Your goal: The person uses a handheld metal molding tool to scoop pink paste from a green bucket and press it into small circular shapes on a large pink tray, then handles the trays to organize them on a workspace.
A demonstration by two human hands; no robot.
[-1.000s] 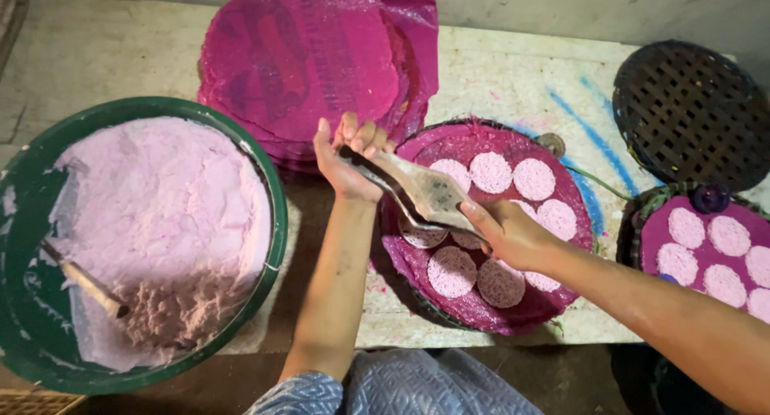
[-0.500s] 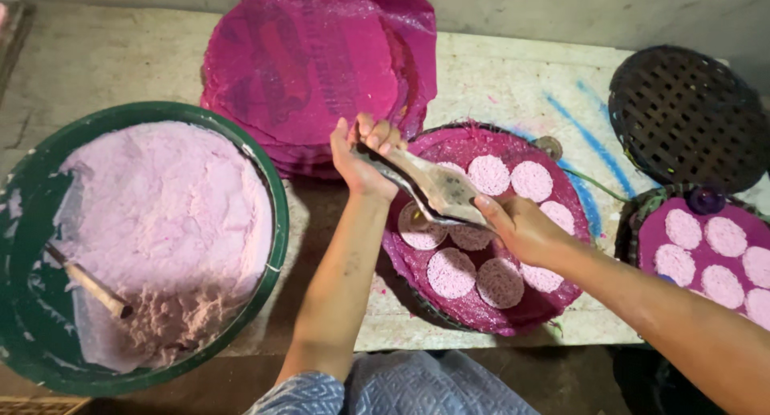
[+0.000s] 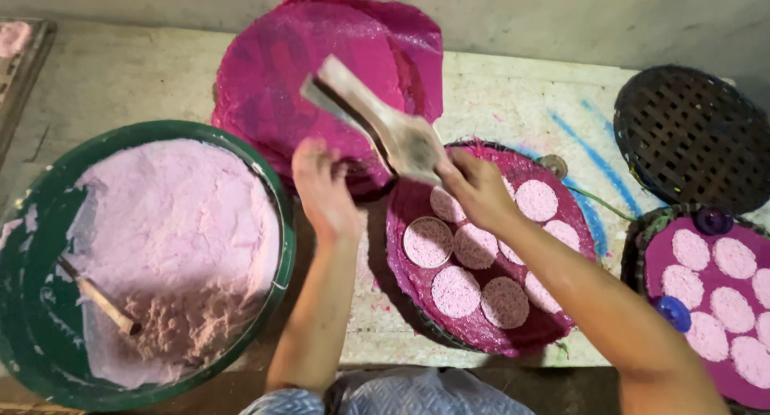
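Open lane between green basin (image 3: pixel 281 246) and pink-lined tray (image 3: pixel 401 295); left hand (image 3: pixel 325 190) sits in it. Bare tabletop (image 3: pixel 513 102) behind tray is free. Right side blocked by dark slatted basket (image 3: pixel 690 134) and second tray (image 3: pixel 642 246).

Wooden press (image 3: pixel 385 126) matt; pink powder (image 3: pixel 172 238) grainy.

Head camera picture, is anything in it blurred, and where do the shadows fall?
Head view: the wooden press in the right hand is smeared by motion, and the left hand is slightly soft; the round pink discs on the magenta tray and the green basin of pink powder stay sharp. Lighting is even, without glare, with soft shadow beside the left forearm, between basin and tray.
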